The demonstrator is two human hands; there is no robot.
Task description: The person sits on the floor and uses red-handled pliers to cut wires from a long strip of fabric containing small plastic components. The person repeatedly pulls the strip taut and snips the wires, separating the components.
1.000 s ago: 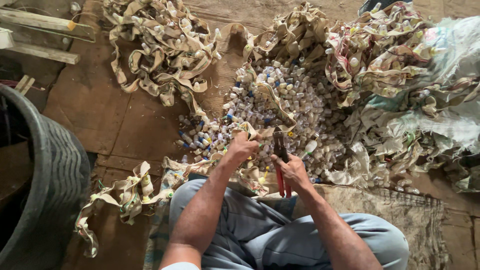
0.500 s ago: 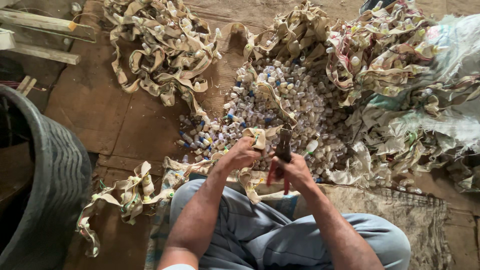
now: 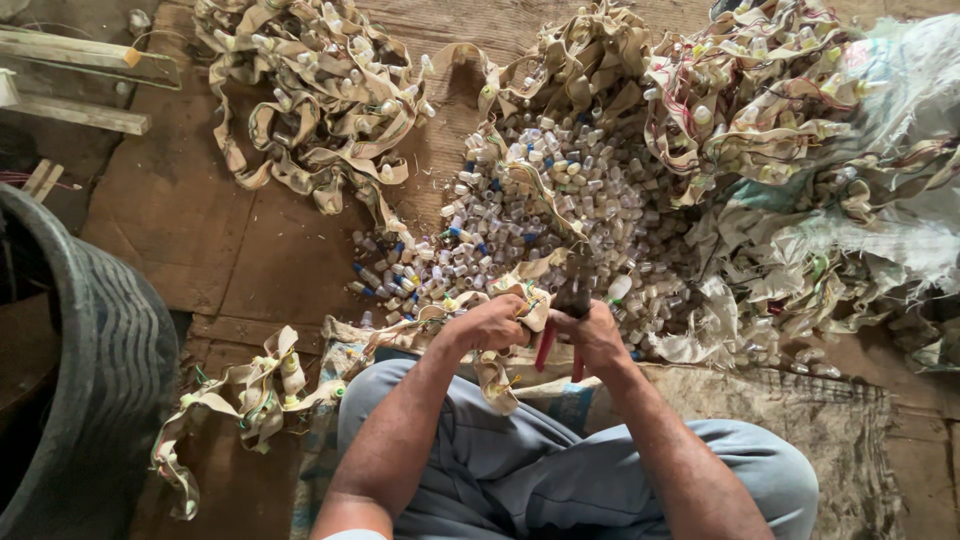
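My left hand (image 3: 490, 325) grips a beige fabric strap (image 3: 500, 375) studded with small plastic caps, just above my knees. My right hand (image 3: 597, 335) is closed on red-handled pliers (image 3: 562, 325), whose dark jaws point up at the strap right beside my left fingers. The strap trails left across my lap to a loose bunch (image 3: 255, 385) on the floor. Directly beyond my hands lies a heap of small white and blue plastic vials and caps (image 3: 545, 215).
Tangled piles of the same straps lie at the far left (image 3: 320, 95) and far right (image 3: 760, 110). White woven sacking (image 3: 880, 220) covers the right side. A large dark tub (image 3: 90, 380) stands at my left. Wooden boards (image 3: 75, 60) lie at the top left.
Both hands have drawn closer together. The pliers rose from hanging low to meeting the strap held in my left hand.
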